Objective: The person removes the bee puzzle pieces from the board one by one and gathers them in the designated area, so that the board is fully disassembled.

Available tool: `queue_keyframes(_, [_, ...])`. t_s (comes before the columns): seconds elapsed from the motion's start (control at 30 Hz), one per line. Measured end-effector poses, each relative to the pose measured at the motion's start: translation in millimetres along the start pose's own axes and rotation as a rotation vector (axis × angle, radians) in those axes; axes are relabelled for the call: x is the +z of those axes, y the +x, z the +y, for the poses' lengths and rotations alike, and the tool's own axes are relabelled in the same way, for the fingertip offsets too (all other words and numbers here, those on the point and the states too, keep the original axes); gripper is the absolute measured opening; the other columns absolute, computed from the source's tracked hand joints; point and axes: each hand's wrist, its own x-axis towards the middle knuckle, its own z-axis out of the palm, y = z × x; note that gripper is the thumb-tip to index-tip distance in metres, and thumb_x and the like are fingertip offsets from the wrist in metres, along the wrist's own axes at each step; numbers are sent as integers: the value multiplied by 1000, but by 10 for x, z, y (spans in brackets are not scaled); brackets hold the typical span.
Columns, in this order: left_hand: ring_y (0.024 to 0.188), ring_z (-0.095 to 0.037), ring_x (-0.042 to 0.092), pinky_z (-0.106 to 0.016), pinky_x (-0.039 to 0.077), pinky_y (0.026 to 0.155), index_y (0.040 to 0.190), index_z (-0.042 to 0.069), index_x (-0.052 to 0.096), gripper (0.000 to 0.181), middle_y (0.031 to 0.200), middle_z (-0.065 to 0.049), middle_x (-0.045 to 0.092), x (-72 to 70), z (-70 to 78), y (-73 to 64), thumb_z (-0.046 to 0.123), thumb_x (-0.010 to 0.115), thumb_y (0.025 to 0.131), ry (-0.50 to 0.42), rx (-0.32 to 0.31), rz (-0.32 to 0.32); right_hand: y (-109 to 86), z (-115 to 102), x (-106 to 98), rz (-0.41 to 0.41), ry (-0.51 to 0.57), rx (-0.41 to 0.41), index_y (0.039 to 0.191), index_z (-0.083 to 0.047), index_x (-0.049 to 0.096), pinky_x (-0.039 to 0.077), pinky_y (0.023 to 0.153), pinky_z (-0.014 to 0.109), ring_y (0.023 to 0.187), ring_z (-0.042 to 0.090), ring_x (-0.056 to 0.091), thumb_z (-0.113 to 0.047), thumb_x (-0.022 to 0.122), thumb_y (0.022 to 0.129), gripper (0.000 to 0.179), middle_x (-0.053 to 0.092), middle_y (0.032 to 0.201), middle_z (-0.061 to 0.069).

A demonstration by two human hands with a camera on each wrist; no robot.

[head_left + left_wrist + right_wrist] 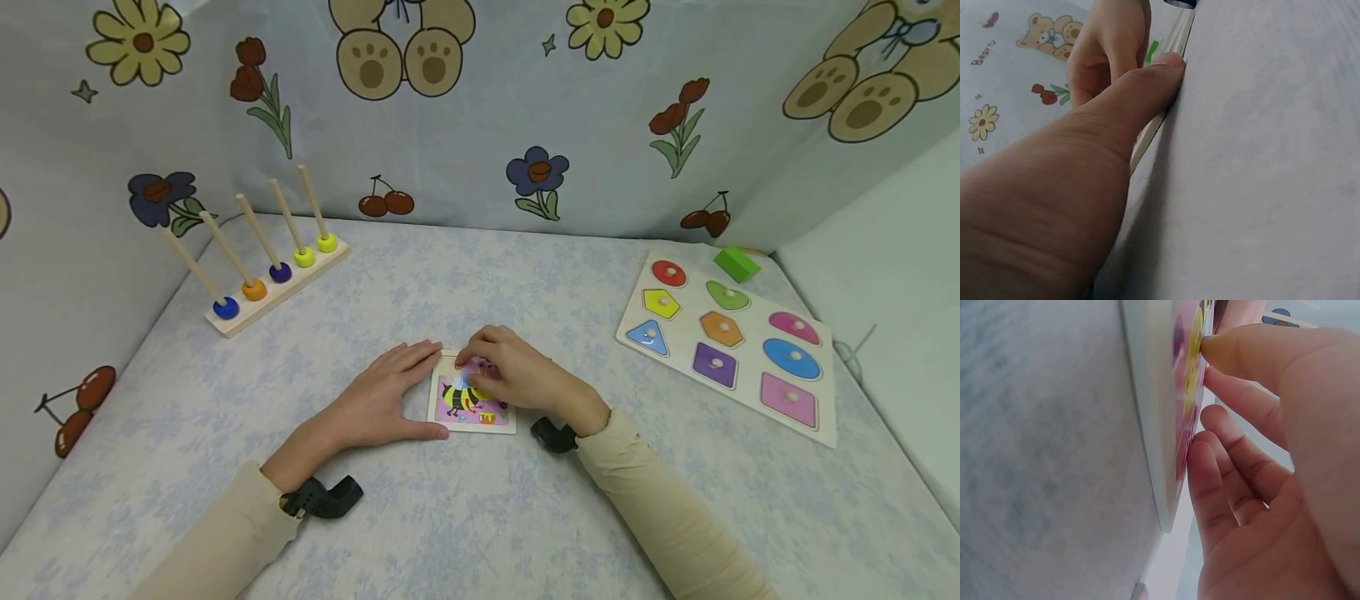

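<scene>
A small bee-picture jigsaw puzzle (461, 402) in a pale wooden frame lies flat on the table before me. My left hand (382, 396) rests at its left side, fingers extended toward the upper left corner. In the left wrist view, its thumb (1154, 78) lies along the frame's edge (1147, 139). From above, my right hand (513, 367) covers the puzzle's upper right part. The right wrist view shows its thumb (1241, 353) and index finger (1241, 394) touching the picture, slightly apart; its other fingers are bent loosely. The picture under that hand is partly hidden.
A wooden peg stand (288, 289) with one coloured bead on each peg stands at the back left. To the right lies a white shape board (678, 333) with knobbed pieces. A green block (737, 264) sits beside that board's far edge. Patterned cloth (465, 150) hangs behind.
</scene>
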Motion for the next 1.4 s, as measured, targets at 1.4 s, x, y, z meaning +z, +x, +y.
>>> queue_keyframes(1.4, [158, -28, 22, -51, 16, 130, 161, 4, 33, 112, 170, -8, 28, 1, 19, 12, 67, 79, 79, 2, -15, -10, -120, 43, -123, 57, -57, 43, 126, -11, 74, 57, 79, 26, 93, 14, 65, -9, 75, 94, 31, 72, 116, 3])
